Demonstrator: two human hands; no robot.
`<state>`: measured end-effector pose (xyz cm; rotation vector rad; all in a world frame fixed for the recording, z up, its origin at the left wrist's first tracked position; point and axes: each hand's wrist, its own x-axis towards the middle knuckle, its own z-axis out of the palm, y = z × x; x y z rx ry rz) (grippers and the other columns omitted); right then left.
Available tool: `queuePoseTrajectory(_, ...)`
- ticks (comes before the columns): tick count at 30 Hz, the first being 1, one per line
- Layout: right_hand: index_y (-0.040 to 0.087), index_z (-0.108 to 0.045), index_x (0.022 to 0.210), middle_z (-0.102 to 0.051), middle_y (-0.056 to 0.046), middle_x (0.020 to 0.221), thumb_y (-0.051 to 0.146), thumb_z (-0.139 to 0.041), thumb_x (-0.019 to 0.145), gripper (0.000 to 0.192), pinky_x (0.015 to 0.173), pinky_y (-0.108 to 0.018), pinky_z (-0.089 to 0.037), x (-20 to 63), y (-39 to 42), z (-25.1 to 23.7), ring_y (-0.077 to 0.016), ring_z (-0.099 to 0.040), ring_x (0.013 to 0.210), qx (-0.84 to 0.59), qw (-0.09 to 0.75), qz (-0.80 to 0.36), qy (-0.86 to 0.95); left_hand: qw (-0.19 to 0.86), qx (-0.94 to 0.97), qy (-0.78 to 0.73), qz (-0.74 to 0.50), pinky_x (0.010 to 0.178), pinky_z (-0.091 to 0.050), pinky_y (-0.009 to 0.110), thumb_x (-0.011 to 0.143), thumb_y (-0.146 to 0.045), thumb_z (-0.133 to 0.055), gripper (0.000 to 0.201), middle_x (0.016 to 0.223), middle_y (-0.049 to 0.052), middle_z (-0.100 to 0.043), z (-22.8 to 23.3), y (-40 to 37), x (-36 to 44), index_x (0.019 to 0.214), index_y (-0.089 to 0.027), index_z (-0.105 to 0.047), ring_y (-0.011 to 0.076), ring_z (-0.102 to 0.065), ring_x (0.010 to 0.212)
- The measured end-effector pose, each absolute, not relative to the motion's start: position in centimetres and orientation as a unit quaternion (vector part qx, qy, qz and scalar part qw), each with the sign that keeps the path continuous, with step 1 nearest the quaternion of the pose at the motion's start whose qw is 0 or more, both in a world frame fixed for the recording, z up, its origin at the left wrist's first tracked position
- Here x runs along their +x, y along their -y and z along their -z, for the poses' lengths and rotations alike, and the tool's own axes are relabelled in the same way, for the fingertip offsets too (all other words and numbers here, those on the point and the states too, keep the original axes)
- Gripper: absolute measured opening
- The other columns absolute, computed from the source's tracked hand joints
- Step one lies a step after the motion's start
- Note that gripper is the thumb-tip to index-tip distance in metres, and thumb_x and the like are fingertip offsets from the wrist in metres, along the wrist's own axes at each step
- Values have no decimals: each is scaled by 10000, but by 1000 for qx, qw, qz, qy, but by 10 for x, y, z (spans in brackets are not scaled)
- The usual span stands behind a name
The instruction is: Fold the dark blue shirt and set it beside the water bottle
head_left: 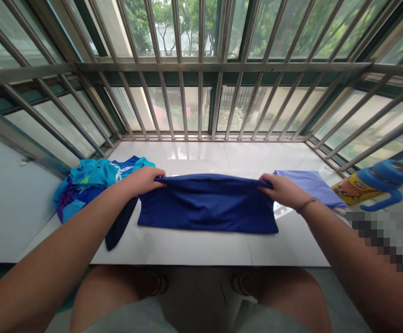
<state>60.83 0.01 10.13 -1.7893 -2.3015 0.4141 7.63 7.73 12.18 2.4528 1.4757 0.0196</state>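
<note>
Bare knees below, the left hand [145, 179] and right hand [280, 189] each pinch a far corner of a dark blue cloth garment [206, 203], part-folded on the white sill [201, 247]. A crumpled turquoise heap [90, 178] at nine o'clock lies unfolded; a flat lilac folded piece [314, 185] lies at three.

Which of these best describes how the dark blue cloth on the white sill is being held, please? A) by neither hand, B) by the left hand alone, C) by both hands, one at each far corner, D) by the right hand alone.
C: the left hand grips the far left corner of the dark blue cloth and the right hand grips its far right corner, with the cloth spread flat between them.
</note>
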Motion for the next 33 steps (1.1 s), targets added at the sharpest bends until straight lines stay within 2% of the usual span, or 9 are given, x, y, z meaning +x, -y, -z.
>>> queuePoseTrajectory(3,257,-719,1091,-766,-96,1017,427,-581,1019,231,839,-405,-528,610,14,-134,-295,-706,926,-604,189,-30,774,34,848,-516,-118,858,-469,339,965,-466,-694,257,1050,69,-733,-144,-66,65,1048,-238,-780,290,-680,1010)
queuePoseTrajectory(5,248,-726,1127,-749,-123,1078,391,-583,1028,225,889,-428,-534,611,25,-140,-319,-698,993,-600,214,29,771,15,839,-517,-170,899,-482,358,983,-419,-677,237,1152,85,-709,-144,-50,60,1106,-244,-779,306,-676,1073)
queuePoseTrajectory(7,234,-740,1145,-739,-143,1110,315,-609,1001,211,924,-447,-531,612,36,-130,-340,-688,1035,-593,208,70,774,27,836,-514,-191,921,-497,375,967,-312,-672,184,1189,91,-694,-129,-31,58,1107,-259,-778,317,-677,1098)
queuePoseTrajectory(10,228,-759,1120,-749,-139,1094,159,-627,913,254,905,-443,-521,613,57,-88,-335,-689,1004,-585,152,95,791,71,846,-505,-157,910,-521,371,935,-175,-636,198,1133,98,-696,-83,4,59,1043,-270,-772,300,-688,1049)
queuePoseTrajectory(14,234,-769,1082,-768,-106,1051,85,-603,889,295,860,-411,-524,614,94,-21,-302,-709,959,-559,72,70,823,112,851,-505,-90,852,-544,339,961,-122,-556,235,1013,96,-689,-15,50,58,952,-256,-749,256,-684,912)
queuePoseTrajectory(18,233,-774,1207,-782,-121,1147,132,-540,992,334,863,-396,-553,619,130,16,-273,-728,947,-559,90,53,823,121,831,-519,-156,930,-572,364,968,-137,-536,247,1102,112,-711,18,84,47,995,-258,-750,268,-696,992)
queuePoseTrajectory(24,258,-802,1151,-799,-125,1182,163,-538,1004,317,916,-475,-593,633,161,21,-313,-745,1011,-546,114,31,829,133,842,-504,-139,963,-557,420,960,-140,-523,246,1115,111,-774,22,104,26,905,-266,-727,303,-709,1034)
queuePoseTrajectory(30,274,-787,1206,-804,-110,1187,165,-560,968,346,922,-479,-620,635,175,14,-313,-753,1038,-561,131,-28,817,161,815,-531,-166,1086,-550,493,937,-230,-595,286,1230,139,-809,28,118,11,1130,-287,-798,365,-730,1195)
queuePoseTrajectory(33,278,-784,1147,-807,-101,1134,231,-565,1000,268,899,-487,-618,634,176,11,-319,-755,999,-576,120,-47,807,174,797,-549,-184,1094,-552,505,954,-336,-636,249,1208,147,-822,23,126,14,1133,-286,-802,384,-745,1185)
